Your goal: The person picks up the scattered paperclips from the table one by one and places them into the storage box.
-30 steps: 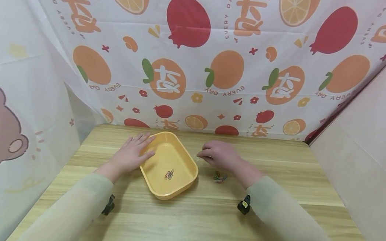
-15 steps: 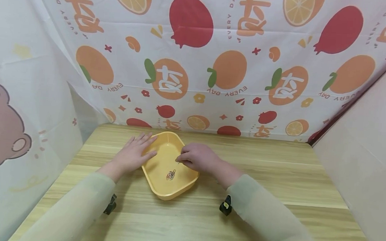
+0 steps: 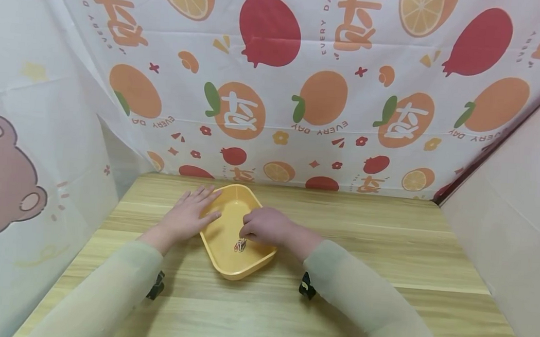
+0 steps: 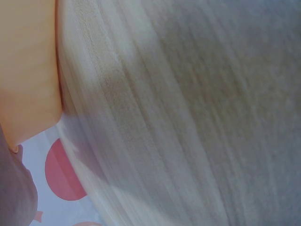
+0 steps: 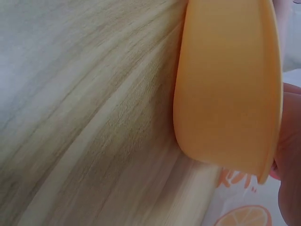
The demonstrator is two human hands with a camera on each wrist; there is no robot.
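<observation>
Loosely spread, the left hand [image 3: 187, 216] lies over the left rim of the tray [image 3: 232, 265], fingers mostly straight and gripping nothing. The right hand [image 3: 268, 226] reaches over the right rim, fingers curled, its fingertips just beside the clips [image 3: 240, 245]; whether it pinches one, I cannot tell. The clips lie bunched in the tray's near half. The tray sits on the table [image 3: 386, 237], a fruit-print cloth [image 3: 283, 97] at the far side.
</observation>
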